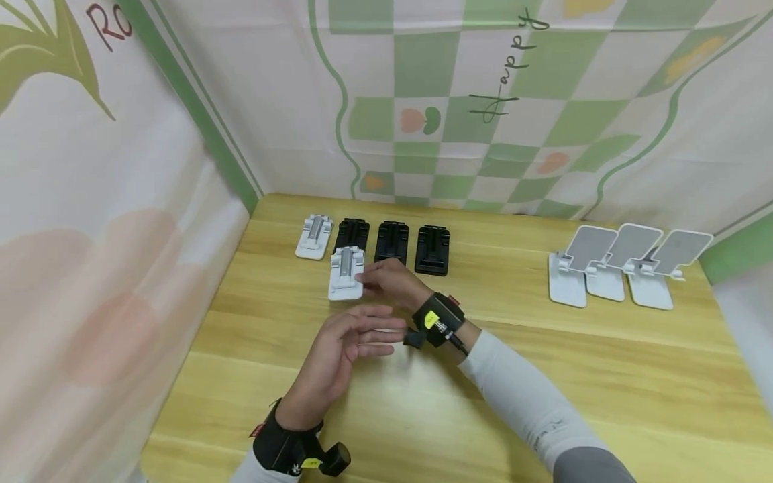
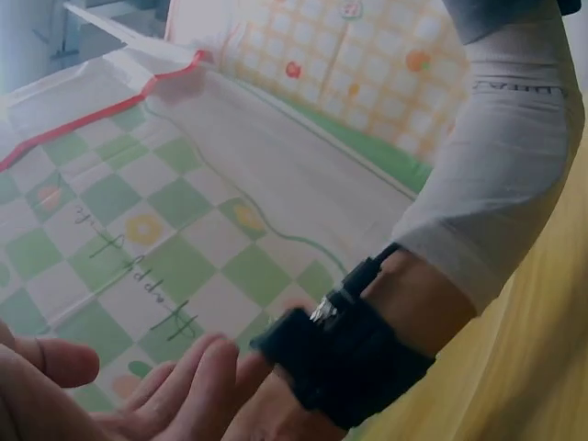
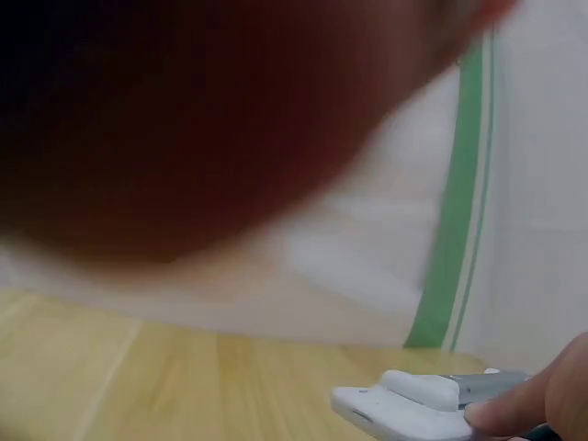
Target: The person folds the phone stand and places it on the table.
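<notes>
My right hand [image 1: 395,282] pinches the right edge of a folded white phone stand [image 1: 345,275] with a grey strip down its middle. In the right wrist view a fingertip presses the side of that same stand [image 3: 404,415]; a dark blur hides the upper left. The held stand overlaps the lower part of a black folded phone stand [image 1: 352,231] behind it. Nearer to me, my left hand [image 1: 347,345] is empty, its fingers straight and pointing toward the right wrist. The left wrist view shows its fingers [image 2: 197,390] before the right wristband.
Left of the black stand lies another folded white stand [image 1: 314,237]. Two more black stands [image 1: 391,240] [image 1: 432,249] continue the row rightward. At the table's right, three unfolded white stands [image 1: 568,288] stand close together. A patterned cloth [image 1: 423,67] hangs behind the wooden table [image 1: 513,322].
</notes>
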{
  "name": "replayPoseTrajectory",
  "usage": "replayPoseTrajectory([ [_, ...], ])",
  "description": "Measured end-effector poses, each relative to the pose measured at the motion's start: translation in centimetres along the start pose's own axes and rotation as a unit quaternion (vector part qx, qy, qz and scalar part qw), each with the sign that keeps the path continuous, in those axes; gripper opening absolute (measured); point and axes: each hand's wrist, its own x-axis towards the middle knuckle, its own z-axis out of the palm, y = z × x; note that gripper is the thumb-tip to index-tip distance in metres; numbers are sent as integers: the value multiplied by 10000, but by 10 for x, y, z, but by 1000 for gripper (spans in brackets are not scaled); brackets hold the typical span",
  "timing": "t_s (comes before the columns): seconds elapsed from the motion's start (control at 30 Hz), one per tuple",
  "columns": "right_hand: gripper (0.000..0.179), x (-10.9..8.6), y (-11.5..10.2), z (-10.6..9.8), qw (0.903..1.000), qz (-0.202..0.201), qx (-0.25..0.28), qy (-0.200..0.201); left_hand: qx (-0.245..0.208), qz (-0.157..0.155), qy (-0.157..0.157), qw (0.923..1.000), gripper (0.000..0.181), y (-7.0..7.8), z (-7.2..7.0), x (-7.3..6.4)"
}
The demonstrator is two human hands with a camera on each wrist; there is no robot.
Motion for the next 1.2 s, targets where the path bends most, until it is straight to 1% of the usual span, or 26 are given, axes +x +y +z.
replayPoseTrajectory([
  [0.07, 21, 10, 0, 8, 10000, -81, -8, -6, -33, 68, 272, 9996, 41, 2, -6, -1],
  [0.1, 20, 14, 0, 12, 10000, -96, -11, 1, -73, 111, 358, 9993, 41, 2, -8, -2],
  [0.2, 20, 26, 1, 25, 9999, -101, 19, -54, -209, 234, 483, 9983, 40, 3, -14, -3],
  [0.23, 22, 27, 2, 28, 9999, -104, 2, -52, -245, 259, 481, 9982, 39, 4, -13, -3],
  [0.33, 19, 34, 1, 39, 10000, -76, 42, 21, -379, 293, 461, 9978, 35, 5, -10, -2],
  [0.43, 14, 41, 0, 50, 9997, -49, -40, 236, -526, 338, 500, 9968, 31, 5, -8, -1],
  [0.53, 15, 47, 0, 60, 9989, -17, -156, 446, -662, 393, 508, 9957, 29, 5, -7, -1],
  [0.63, 14, 52, 0, 68, 9978, -40, -249, 618, -766, 461, 459, 9949, 29, 5, -7, -1],
  [0.77, 11, 55, 1, 77, 9953, -67, -572, 785, -866, 535, 343, 9942, 30, 4, -8, -1],
  [0.83, 12, 57, 3, 79, 9927, -47, -850, 857, -916, 545, 288, 9939, 30, 4, -7, -1],
  [0.9, 18, 57, 4, 81, 9901, -42, -1077, 903, -960, 559, 237, 9935, 30, 3, -7, -1],
  [1.0, 26, 58, 6, 84, 9876, -118, -1271, 911, -998, 585, 189, 9931, 30, 3, -6, -1],
  [1.2, 28, 55, 6, 93, 9880, -166, -1309, 807, -1067, 577, 141, 9925, 31, 2, -6, -1],
])
